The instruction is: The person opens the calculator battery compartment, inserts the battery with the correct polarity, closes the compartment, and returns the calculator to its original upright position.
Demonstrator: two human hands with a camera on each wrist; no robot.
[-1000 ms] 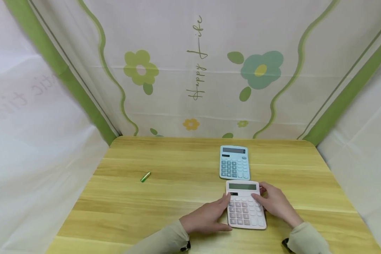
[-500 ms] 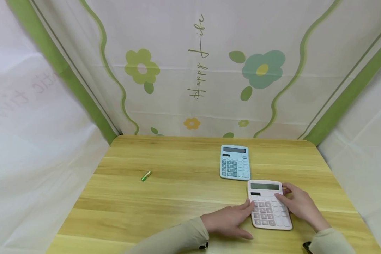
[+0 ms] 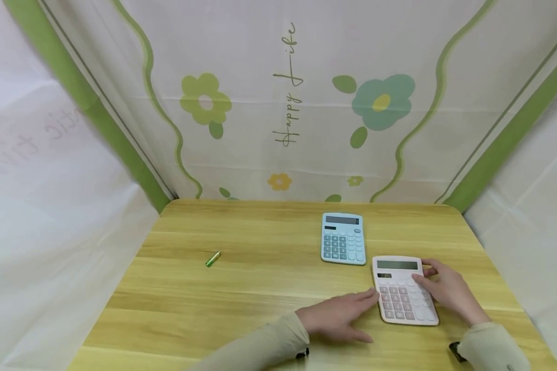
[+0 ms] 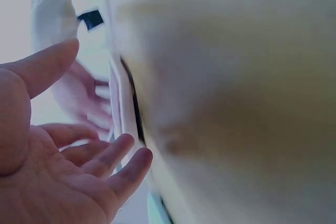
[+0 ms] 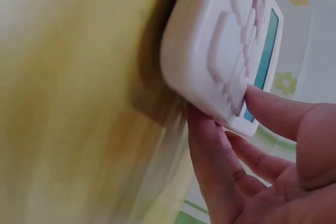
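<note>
A pink calculator [image 3: 406, 291] with a grey display is near the right front of the table. My right hand [image 3: 452, 288] grips its right edge, thumb over the keys and fingers against the side, as the right wrist view also shows for the calculator [image 5: 215, 51]. At the calculator's left edge is my left hand [image 3: 336, 317], fingers extended and thumb spread apart, fingertips right at the edge. In the left wrist view the left hand [image 4: 68, 177] has loosely spread fingers beside the pink side. A light blue calculator [image 3: 343, 238] lies behind and left of the pink one.
A small green battery [image 3: 213, 258] lies on the left half of the wooden table [image 3: 176, 304]. White fabric walls with green trim surround the table; the back curtain [image 3: 250, 129] carries printed flowers and lettering.
The pink calculator has moved right, then slightly back, with my right hand gripping it. My left hand has followed rightward. The blue calculator and battery stay put.
</note>
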